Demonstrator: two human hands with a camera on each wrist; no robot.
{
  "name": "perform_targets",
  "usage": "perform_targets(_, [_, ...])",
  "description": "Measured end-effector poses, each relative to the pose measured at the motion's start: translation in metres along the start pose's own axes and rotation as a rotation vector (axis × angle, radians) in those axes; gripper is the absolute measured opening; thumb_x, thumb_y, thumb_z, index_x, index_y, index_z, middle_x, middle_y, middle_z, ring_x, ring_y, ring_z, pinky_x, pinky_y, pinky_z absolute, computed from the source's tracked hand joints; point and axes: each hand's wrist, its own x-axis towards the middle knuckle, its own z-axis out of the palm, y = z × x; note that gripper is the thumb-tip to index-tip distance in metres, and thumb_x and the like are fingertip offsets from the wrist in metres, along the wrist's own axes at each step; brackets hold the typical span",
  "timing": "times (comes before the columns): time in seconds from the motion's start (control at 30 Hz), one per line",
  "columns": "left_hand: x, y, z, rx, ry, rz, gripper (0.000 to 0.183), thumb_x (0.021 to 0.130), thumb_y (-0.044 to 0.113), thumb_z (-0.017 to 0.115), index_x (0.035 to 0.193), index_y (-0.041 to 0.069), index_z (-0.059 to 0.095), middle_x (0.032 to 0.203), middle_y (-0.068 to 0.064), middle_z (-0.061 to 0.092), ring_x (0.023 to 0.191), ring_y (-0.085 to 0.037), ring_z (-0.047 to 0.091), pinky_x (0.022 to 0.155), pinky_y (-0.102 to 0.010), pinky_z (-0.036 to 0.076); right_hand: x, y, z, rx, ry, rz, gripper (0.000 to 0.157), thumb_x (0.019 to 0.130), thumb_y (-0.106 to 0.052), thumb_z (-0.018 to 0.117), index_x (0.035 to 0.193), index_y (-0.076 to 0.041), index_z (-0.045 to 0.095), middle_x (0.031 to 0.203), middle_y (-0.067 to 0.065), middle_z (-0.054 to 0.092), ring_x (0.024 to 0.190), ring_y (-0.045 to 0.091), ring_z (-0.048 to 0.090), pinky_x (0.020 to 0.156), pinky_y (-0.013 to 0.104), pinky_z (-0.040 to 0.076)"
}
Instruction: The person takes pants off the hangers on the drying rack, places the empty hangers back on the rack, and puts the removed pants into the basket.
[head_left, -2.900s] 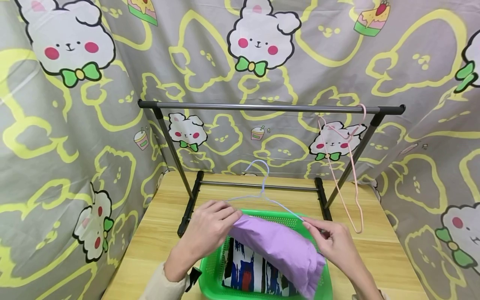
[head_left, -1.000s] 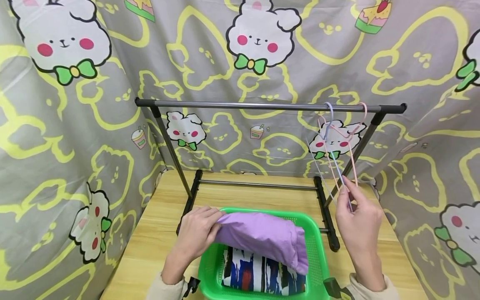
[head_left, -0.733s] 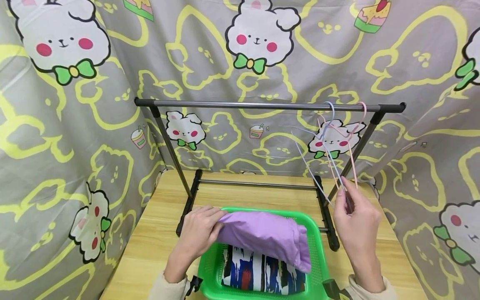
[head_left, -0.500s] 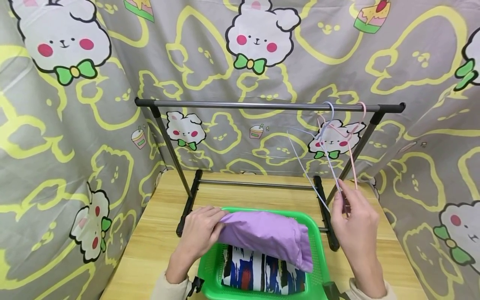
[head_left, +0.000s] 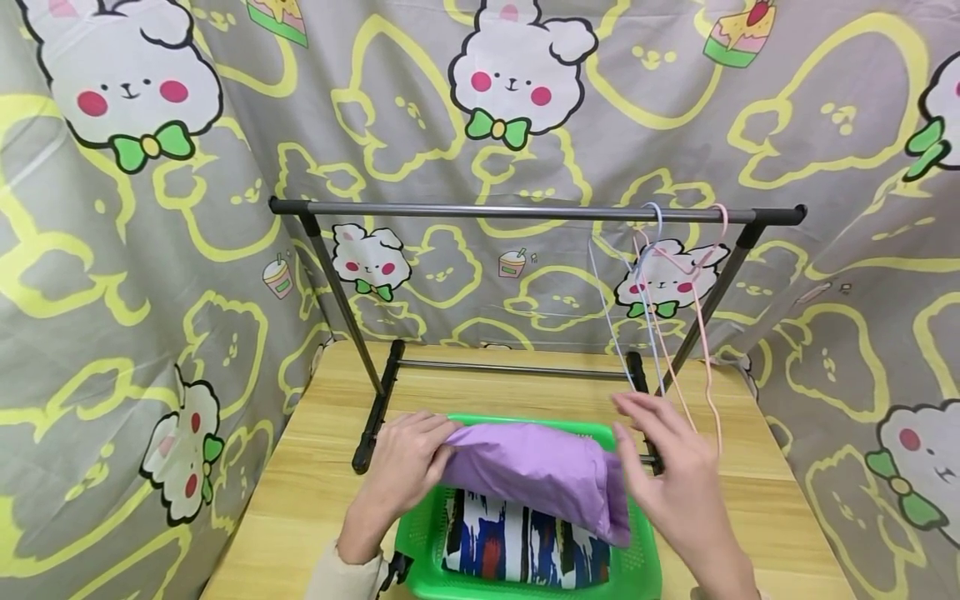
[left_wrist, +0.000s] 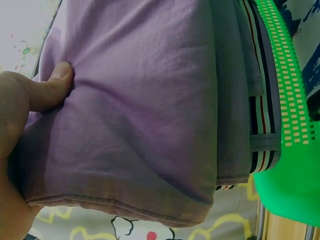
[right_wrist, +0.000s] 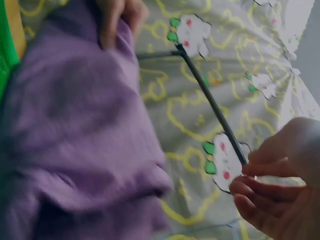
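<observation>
My left hand (head_left: pixel 408 458) grips one end of folded purple trousers (head_left: pixel 532 467), held over the green basket (head_left: pixel 647 558). In the left wrist view the thumb (left_wrist: pixel 60 80) presses on the cloth, and a striped inner waistband with belt loops shows at the right. My right hand (head_left: pixel 675 467) is at the trousers' other end, fingers apart and holding nothing. Behind it a pale blue hanger (head_left: pixel 649 321) hangs by its hook from the rack's bar (head_left: pixel 465 211). Below the trousers, a folded cloth (head_left: pixel 517 550) patterned in white, blue, black and red lies in the basket.
A pink hanger (head_left: pixel 703 333) hangs to the right of the blue one. The rack's black feet (head_left: pixel 378 408) stand on the wooden table (head_left: pixel 292 492). Curtains (head_left: pixel 420 100) printed with rabbits surround the table at the back and sides.
The blue hanger went from beside the trousers onto the bar in my right hand, which has since let go and moved down left to the trousers. My left hand has kept hold of the trousers.
</observation>
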Motion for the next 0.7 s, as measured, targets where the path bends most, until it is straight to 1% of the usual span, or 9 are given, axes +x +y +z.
perform_targets(0.1, [0.002,0.002,0.003,0.002,-0.011,0.011,0.018,0.081,0.015,0.061,0.094,0.018,0.073,0.092,0.005,0.071,0.083,-0.016,0.065,0.075,-0.035,0.053,-0.006,-0.001,0.011,0.060,-0.125,-0.021,0.045,0.077,-0.002,0.071,0.121,-0.008,0.064,0.116,0.006,0.063,0.089,0.014,0.062,0.069,0.008,0.044])
perform_targets(0.2, [0.003,0.005,0.005,-0.003,-0.022,0.019,0.018,0.081,0.016,0.062,0.096,0.018,0.073,0.093,0.005,0.071,0.084,-0.016,0.065,0.077,-0.036,0.053,-0.014,0.003,0.019,0.051,-0.264,-0.004,0.050,0.080,-0.010,0.073,0.127,-0.015,0.060,0.122,0.001,0.060,0.089,0.009,0.060,0.067,0.015,0.047])
perform_targets(0.3, [0.003,0.008,0.008,-0.009,-0.035,0.023,0.019,0.082,0.017,0.062,0.097,0.020,0.073,0.094,0.006,0.071,0.085,-0.016,0.066,0.079,-0.036,0.053,-0.022,0.009,0.024,-0.001,-0.419,0.060,0.054,0.084,-0.028,0.072,0.135,-0.025,0.052,0.128,-0.005,0.055,0.106,0.011,0.058,0.084,0.032,0.050])
perform_targets(0.37, [0.004,0.010,0.010,-0.015,-0.046,0.028,0.019,0.082,0.017,0.063,0.097,0.020,0.073,0.094,0.007,0.071,0.085,-0.016,0.066,0.081,-0.036,0.052,-0.028,0.012,0.026,-0.017,-0.503,0.104,0.059,0.084,-0.039,0.070,0.138,-0.030,0.047,0.132,-0.007,0.053,0.111,0.013,0.056,0.088,0.039,0.049])
perform_targets(0.4, [0.004,0.010,0.010,-0.015,-0.050,0.029,0.019,0.082,0.017,0.063,0.097,0.021,0.073,0.094,0.007,0.071,0.086,-0.016,0.066,0.081,-0.036,0.052,-0.031,0.014,0.027,-0.025,-0.538,0.128,0.062,0.084,-0.044,0.069,0.140,-0.032,0.045,0.133,-0.008,0.052,0.118,0.015,0.052,0.092,0.043,0.047])
perform_targets(0.43, [0.004,0.011,0.011,-0.016,-0.055,0.031,0.018,0.082,0.017,0.064,0.098,0.021,0.073,0.094,0.007,0.071,0.086,-0.016,0.066,0.082,-0.036,0.052,-0.033,0.016,0.028,-0.030,-0.570,0.147,0.065,0.083,-0.048,0.068,0.141,-0.033,0.043,0.134,-0.009,0.051,0.120,0.014,0.051,0.092,0.043,0.047])
perform_targets(0.57, [0.005,0.013,0.016,-0.028,-0.072,0.034,0.019,0.080,0.017,0.066,0.098,0.021,0.073,0.094,0.007,0.071,0.086,-0.014,0.065,0.082,-0.035,0.051,-0.041,0.025,0.028,-0.017,-0.663,0.168,0.074,0.077,-0.055,0.070,0.142,-0.029,0.044,0.135,-0.011,0.051,0.119,0.011,0.050,0.090,0.041,0.048])
perform_targets(0.63, [0.005,0.014,0.018,-0.033,-0.079,0.034,0.020,0.080,0.016,0.067,0.098,0.022,0.073,0.093,0.008,0.071,0.085,-0.013,0.064,0.081,-0.033,0.051,-0.043,0.030,0.028,-0.012,-0.693,0.154,0.075,0.076,-0.052,0.073,0.141,-0.025,0.046,0.132,-0.011,0.053,0.116,0.010,0.051,0.087,0.040,0.049])
perform_targets(0.7, [0.005,0.015,0.020,-0.040,-0.084,0.037,0.020,0.080,0.016,0.067,0.097,0.022,0.073,0.093,0.008,0.070,0.084,-0.012,0.064,0.079,-0.032,0.051,-0.045,0.035,0.029,-0.006,-0.701,0.133,0.069,0.077,-0.042,0.076,0.138,-0.021,0.050,0.127,-0.011,0.057,0.108,0.008,0.054,0.084,0.038,0.050])
